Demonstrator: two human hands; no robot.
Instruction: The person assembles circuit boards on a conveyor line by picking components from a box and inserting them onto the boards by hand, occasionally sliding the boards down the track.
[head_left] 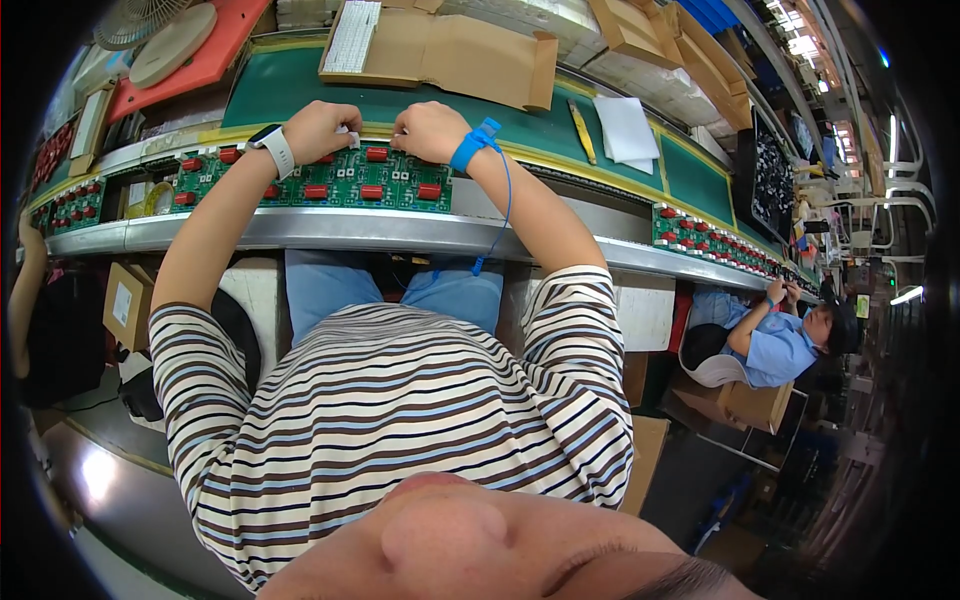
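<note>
A green circuit board panel (345,194) with red block-shaped components lies in the metal conveyor rail in front of me. Over its far edge, my left hand (318,132) is closed in a pinch, with a small white piece (354,141) at its fingertips. Just to the right, my right hand (430,132) has its fingers curled down at the same edge, close to a red component (377,154). What the right fingers hold, if anything, is hidden. A blue wrist strap (475,146) with a cord circles my right wrist.
Beyond the rail, an open cardboard box (440,50) holds rows of white pieces. A yellow-handled tool (582,132) and white foam sheets (627,130) lie to its right. More boards (700,240) sit farther along the rail, where a co-worker (775,345) in blue sits.
</note>
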